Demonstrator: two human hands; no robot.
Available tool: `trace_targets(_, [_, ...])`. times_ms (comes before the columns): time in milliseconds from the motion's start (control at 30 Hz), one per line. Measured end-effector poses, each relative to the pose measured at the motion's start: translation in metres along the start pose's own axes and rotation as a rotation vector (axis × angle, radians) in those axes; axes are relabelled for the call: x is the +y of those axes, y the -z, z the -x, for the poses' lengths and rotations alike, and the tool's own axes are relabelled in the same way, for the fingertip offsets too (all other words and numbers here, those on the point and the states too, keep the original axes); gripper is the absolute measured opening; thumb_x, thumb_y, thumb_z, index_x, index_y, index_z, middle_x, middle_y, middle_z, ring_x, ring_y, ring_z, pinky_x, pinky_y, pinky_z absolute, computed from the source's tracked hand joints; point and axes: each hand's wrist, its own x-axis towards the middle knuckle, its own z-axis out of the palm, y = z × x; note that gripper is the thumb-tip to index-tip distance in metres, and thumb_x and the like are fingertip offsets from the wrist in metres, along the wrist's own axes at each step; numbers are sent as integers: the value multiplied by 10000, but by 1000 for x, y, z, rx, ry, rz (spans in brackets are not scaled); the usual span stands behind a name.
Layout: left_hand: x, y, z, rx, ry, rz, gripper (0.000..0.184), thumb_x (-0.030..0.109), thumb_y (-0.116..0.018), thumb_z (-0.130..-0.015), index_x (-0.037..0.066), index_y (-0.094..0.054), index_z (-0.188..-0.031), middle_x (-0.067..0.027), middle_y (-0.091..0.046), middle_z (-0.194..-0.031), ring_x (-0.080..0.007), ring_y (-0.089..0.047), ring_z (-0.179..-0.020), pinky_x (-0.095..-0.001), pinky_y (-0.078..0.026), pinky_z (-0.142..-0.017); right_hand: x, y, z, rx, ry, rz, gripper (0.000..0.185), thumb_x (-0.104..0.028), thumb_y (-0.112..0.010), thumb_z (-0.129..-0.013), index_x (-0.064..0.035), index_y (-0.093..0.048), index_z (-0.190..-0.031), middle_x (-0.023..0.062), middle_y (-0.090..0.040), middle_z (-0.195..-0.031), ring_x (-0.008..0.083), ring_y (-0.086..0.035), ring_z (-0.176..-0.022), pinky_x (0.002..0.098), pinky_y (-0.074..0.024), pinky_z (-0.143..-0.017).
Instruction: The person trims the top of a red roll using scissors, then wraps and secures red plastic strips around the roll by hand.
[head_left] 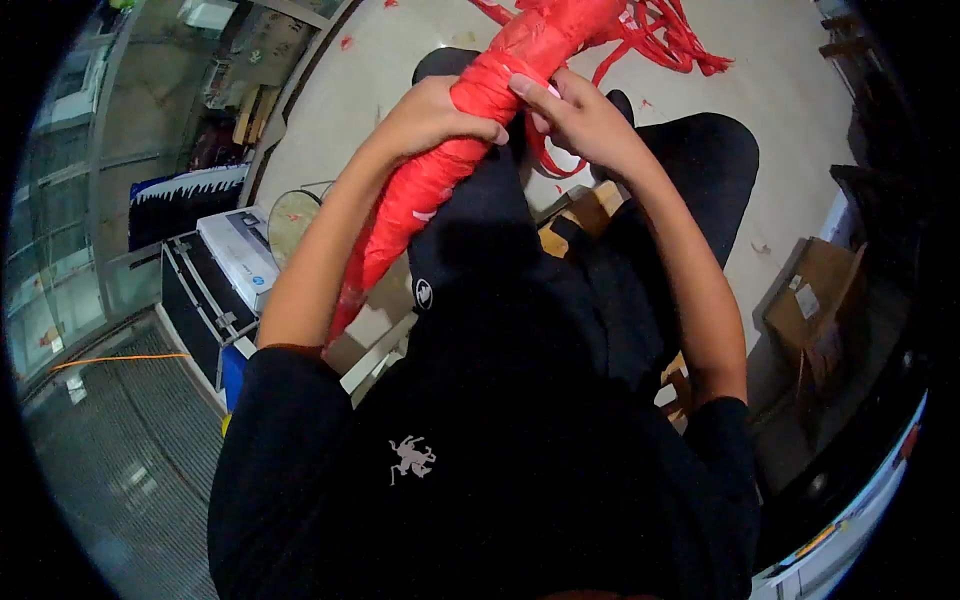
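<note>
One long red plastic-wrapped bundle [435, 175] is lying diagonally in front of the seated person, crossing above a leg in black trousers, with its thick end pointing up toward the top edge and its narrow end tapering down behind the left forearm. Its glossy, wrinkled skin is showing overlapping bands running around it, with a few paler patches. Several loose red strips [678, 50] are trailing from the upper end, and one red loop [558, 172] is hanging below the right hand [585, 120]. Two hands are working on the bundle: the left hand [440, 115] is closing around it, thumb lying across the top and fingers passing out of sight, while the right hand is partly curling, thumb pressing on the wrap and fingers bending at the edge; whether it is also pinching a strip, I cannot tell. Both bare forearms are reaching forward and converging. Small red scraps [347, 43] are dotting the pale floor [780, 110]. One black case [190, 305] is sitting at left, carrying one white box [240, 250]; one cardboard box [815, 295] is standing at right.
</note>
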Motion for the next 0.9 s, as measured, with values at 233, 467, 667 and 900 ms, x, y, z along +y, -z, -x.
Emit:
trace_targets(233, [-21, 19, 0, -138, 105, 448, 616, 180, -748, -634, -1, -587, -1200, -104, -675, -1041, -199, -650, -865, -301, -515, -825, 29, 9, -11, -19, 24, -236, 272, -334, -650, -947, -80, -556, -959, -65, -450, -612, 24, -399, -518, 203, -280, -472])
trace_targets(467, [-48, 20, -26, -880, 178, 1074, 723, 223, -733, -646, -52, -504, -1275, -197, -656, -1054, -296, -684, -884, -392, -564, -841, 36, -2, -22, 81, 265, -172, 398, -342, -718, -885, -3, -676, -1088, 45, -717, -924, 123, -639, -799, 279, -491, -749])
trace_targets(667, [-43, 9, -13, -394, 33, 1109, 692, 255, -736, -717, -46, -498, -1293, -209, -645, -1130, -279, -675, -1002, -379, -543, -915, -1, 7, -8, 186, 249, -60, 449, -433, -691, -890, -17, -644, -1052, 24, -651, -825, 88, -551, -661, 245, -393, -563])
trace_targets(900, [30, -25, 27, 667, -254, -556, 897, 446, -865, -599, 10, -464, -1273, -210, -660, -1077, -381, -662, -988, -430, -531, -845, -38, 3, 0, 177, 185, 225, 508, -511, -684, -853, -13, -723, -946, 108, -669, -702, 204, -643, -635, 321, -482, -621])
